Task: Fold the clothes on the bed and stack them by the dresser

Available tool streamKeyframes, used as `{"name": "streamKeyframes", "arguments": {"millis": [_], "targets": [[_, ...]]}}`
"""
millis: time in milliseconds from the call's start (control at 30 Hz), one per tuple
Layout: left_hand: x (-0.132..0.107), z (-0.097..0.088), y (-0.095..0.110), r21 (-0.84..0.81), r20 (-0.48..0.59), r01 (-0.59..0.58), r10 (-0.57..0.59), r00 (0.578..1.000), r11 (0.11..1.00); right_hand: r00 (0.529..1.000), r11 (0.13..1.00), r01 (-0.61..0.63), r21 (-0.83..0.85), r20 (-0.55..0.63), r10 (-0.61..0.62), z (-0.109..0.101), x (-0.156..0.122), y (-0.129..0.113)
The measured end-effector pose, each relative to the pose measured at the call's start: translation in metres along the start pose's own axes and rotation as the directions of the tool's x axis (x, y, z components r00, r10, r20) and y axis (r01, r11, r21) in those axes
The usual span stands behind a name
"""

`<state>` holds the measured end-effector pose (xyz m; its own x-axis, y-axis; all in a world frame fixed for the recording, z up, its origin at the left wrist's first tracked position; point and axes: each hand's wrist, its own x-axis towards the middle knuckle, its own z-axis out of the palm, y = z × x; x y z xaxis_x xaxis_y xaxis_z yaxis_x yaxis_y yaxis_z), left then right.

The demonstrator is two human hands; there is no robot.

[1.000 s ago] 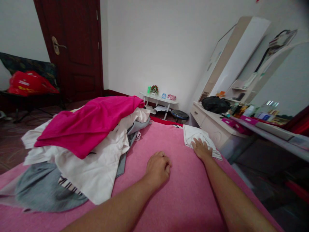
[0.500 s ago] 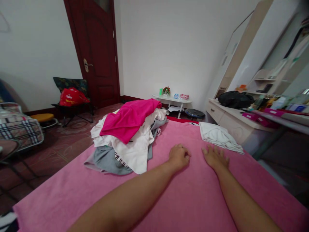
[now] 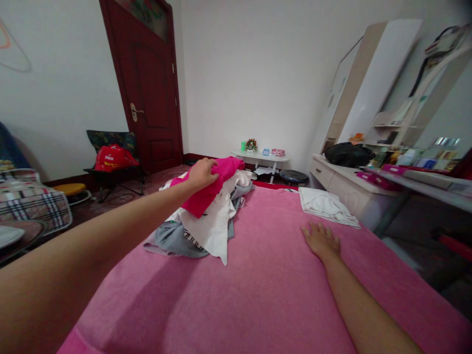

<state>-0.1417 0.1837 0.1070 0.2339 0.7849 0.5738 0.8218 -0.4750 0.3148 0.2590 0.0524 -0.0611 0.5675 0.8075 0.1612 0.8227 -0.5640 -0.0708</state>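
Note:
My left hand (image 3: 202,173) is over a bright pink garment (image 3: 228,168) on top of a pile of clothes, touching or just above it. Its thumb and fingers look apart and slightly bent; the forearm hides part of the pile. Under the pink garment are a white garment (image 3: 216,228) and a grey one (image 3: 171,240), all loosely heaped. Lying flat with fingers spread, my right hand (image 3: 322,241) rests on the pink bed cover (image 3: 265,285) and holds nothing. Beyond it lies a folded white garment (image 3: 326,206) near the bed's right edge.
A low white table (image 3: 258,156) with small items stands by the far wall, beside a round dark stool (image 3: 294,176). At right is a dresser (image 3: 339,182) bearing a black bag (image 3: 348,155). A folding chair (image 3: 110,135) holds a red bag (image 3: 115,158) near the door.
My left hand has moved from the bed cover up and left onto the pink garment. My right hand stays flat on the cover. The view has shifted slightly.

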Motion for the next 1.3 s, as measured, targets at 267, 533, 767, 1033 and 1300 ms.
{"name": "streamKeyframes", "arguments": {"millis": [267, 533, 767, 1033, 1300], "targets": [[0.025, -0.008, -0.052, 0.078, 0.19, 0.507, -0.512, 0.838, 0.859, 1.0, 1.0, -0.001, -0.011, 0.003, 0.001, -0.003, -0.001, -0.001], [0.028, -0.021, 0.057, 0.082, -0.111, 0.145, -0.135, 0.985, 0.986, 0.999, 0.998, 0.021, 0.058, -0.034, -0.019, -0.009, -0.005, -0.002], [-0.089, 0.034, 0.222, -0.162, 0.175, -0.718, 0.736, 0.654, 0.676, 0.982, 0.738, -0.009, 0.675, -0.135, 0.135, -0.012, -0.004, 0.023], [-0.185, 0.117, 0.205, -0.428, 0.285, -0.57, 0.703, 0.651, 0.702, 0.975, 0.539, 0.084, 0.838, -0.18, 0.128, -0.011, -0.003, 0.042], [-0.182, 0.115, 0.206, -0.437, 0.224, -0.584, 0.712, 0.665, 0.684, 0.975, 0.433, 0.172, 0.885, -0.216, 0.054, -0.01, -0.008, 0.037]]}}
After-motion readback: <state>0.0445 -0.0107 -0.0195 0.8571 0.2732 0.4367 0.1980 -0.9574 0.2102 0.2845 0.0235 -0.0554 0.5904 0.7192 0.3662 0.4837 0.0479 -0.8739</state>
